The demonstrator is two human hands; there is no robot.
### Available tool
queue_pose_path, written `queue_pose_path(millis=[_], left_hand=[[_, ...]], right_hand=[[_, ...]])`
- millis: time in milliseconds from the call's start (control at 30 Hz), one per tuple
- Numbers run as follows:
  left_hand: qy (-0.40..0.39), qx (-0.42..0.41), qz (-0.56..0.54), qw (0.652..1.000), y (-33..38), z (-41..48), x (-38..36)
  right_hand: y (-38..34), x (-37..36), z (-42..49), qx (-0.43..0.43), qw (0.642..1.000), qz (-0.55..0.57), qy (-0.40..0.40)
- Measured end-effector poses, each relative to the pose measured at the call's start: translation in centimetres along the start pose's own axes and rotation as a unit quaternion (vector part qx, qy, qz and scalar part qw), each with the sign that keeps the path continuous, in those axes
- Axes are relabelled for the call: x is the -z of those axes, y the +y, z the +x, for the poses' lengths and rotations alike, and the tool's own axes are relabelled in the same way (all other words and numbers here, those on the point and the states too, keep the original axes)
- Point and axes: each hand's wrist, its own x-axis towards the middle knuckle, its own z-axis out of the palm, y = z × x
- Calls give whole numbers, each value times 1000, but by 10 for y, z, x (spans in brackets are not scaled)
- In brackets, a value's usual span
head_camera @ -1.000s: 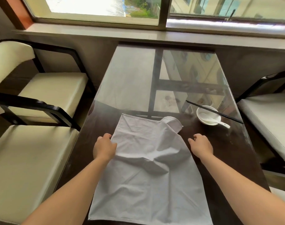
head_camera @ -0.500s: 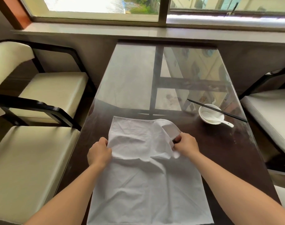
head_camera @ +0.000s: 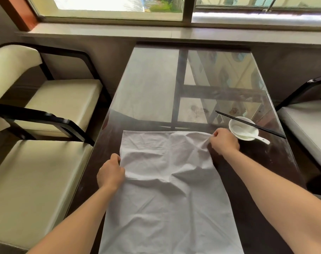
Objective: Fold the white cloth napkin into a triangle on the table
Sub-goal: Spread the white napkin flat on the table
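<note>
while both hands pinch the napkin (head_camera: 167, 180), left hand (head_camera: 111, 173) mid-edge, right hand (head_camera: 224, 142) beside the bowl (head_camera: 244, 128), a hard tug could knock it.

White bowl (head_camera: 255, 132) holding spoon (head_camera: 261, 139), black chopsticks (head_camera: 251, 125) across it, cream chairs (head_camera: 64, 96), window (head_camera: 119, 4)

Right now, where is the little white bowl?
In the head view the white bowl sits on the table's right side, just beyond the right hand, with black chopsticks across its rim and a white spoon inside.
</note>
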Motion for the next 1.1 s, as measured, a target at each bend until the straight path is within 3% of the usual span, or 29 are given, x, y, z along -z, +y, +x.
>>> queue_pose_path(millis=[200,300,400,533,600,800,1100], left_hand=[[50,-17,-6,999,4,-7,-7],[73,-102,17,992,9,-13,-14],[12,-190,16,982,17,-18,-19],[-108,-201,100,968,17,-23,-32],[-125,-190,139,964,12,-25,-36],[-86,-131,171,973,-5,-23,-39],[-76,-146,152,975,-40,-66,-32]], right_hand=[[-8,16,18,12,993,97,65],[-4,4,-1,71,994,49,66],[8,-22,-34,177,982,-60,8],[26,-58,-70,267,937,-207,-88],[41,-67,-78,262,930,-235,-104],[86,-58,-81,151,959,-234,-57],[121,-57,-128,155,969,-188,-25]])
